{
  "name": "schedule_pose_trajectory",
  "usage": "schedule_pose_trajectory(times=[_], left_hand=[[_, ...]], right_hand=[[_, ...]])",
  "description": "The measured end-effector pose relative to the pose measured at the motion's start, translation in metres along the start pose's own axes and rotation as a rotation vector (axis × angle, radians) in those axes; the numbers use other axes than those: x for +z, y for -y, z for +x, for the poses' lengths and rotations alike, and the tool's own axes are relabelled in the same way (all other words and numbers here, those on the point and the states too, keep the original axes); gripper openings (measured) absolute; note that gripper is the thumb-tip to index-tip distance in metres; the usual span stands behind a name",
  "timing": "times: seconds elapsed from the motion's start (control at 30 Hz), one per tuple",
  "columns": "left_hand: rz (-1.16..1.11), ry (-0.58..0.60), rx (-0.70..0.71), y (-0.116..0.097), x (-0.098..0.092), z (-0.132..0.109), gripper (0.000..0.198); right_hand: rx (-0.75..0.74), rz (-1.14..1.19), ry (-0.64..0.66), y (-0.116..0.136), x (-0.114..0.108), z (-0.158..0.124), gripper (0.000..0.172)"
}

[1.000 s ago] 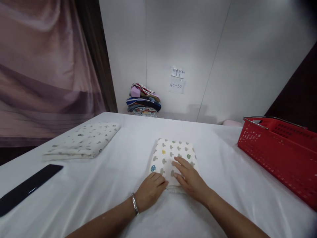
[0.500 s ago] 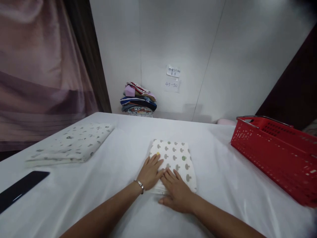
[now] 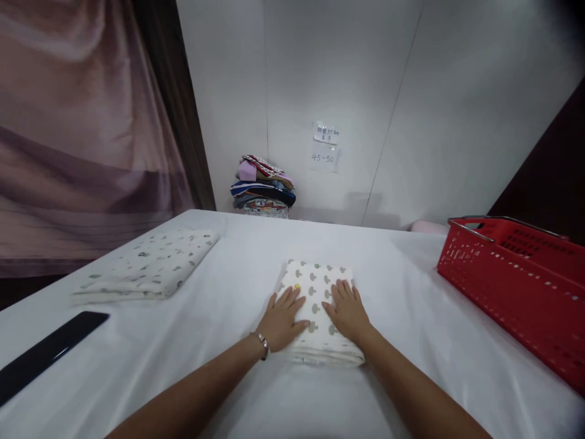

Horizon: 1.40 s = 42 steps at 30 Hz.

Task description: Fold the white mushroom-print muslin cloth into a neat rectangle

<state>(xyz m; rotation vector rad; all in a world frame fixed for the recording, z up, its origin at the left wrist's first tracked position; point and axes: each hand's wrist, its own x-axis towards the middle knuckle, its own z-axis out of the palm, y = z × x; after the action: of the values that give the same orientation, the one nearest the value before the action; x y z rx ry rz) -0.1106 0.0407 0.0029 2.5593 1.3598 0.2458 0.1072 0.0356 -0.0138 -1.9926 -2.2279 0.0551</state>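
A folded white cloth (image 3: 320,317) printed with grey mushroom shapes lies in the middle of the bed-like white surface, its layered edge towards me. My left hand (image 3: 282,318) rests flat on the cloth's left side, fingers stretched out; a bracelet circles that wrist. On the right side of the same cloth, my right hand (image 3: 350,310) lies palm down with the fingers spread. Neither hand grips anything. The cloth's sides are partly hidden under the hands.
Another folded white printed cloth (image 3: 155,262) lies to the left, with a dark flat object (image 3: 50,350) nearer me. A red basket (image 3: 512,286) stands at the right on the white-covered table (image 3: 237,244). Folded fabrics (image 3: 264,189) are piled by the wall.
My right hand has moved from the cloth's near edge forward and right onto its top, uncovering the near fold. My left hand stays on the left side. The view has shifted slightly.
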Motion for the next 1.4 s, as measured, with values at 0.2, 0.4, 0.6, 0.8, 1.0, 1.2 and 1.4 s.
schedule_pose_trajectory(times=[0.2,0.4,0.6,0.8,1.0,1.2,1.4], left_hand=[[-0.009,-0.100,-0.134,-0.004,-0.014,0.039,0.062],[0.005,-0.048,-0.178,0.006,0.017,0.048,0.066],[0.006,-0.047,-0.186,0.004,0.014,0.043,0.066],[-0.023,-0.054,-0.189,0.005,0.013,0.042,0.068],[-0.106,-0.068,-0.197,0.003,0.007,0.040,0.065],[-0.290,-0.205,-0.407,0.011,0.006,0.026,0.068],[-0.433,-0.089,-0.514,0.013,-0.007,-0.006,0.069]], right_hand=[[-0.018,0.001,-0.075,-0.001,0.003,-0.003,0.063],[-0.007,0.079,-0.010,-0.004,-0.015,0.017,0.065],[0.115,0.124,-0.040,-0.021,-0.007,0.051,0.069],[0.055,0.216,-0.111,-0.037,0.021,0.057,0.065],[0.152,0.423,-0.098,-0.039,0.015,0.053,0.066],[0.341,0.791,-0.089,-0.034,0.011,-0.015,0.074],[0.388,1.279,-0.087,-0.021,0.003,-0.094,0.080]])
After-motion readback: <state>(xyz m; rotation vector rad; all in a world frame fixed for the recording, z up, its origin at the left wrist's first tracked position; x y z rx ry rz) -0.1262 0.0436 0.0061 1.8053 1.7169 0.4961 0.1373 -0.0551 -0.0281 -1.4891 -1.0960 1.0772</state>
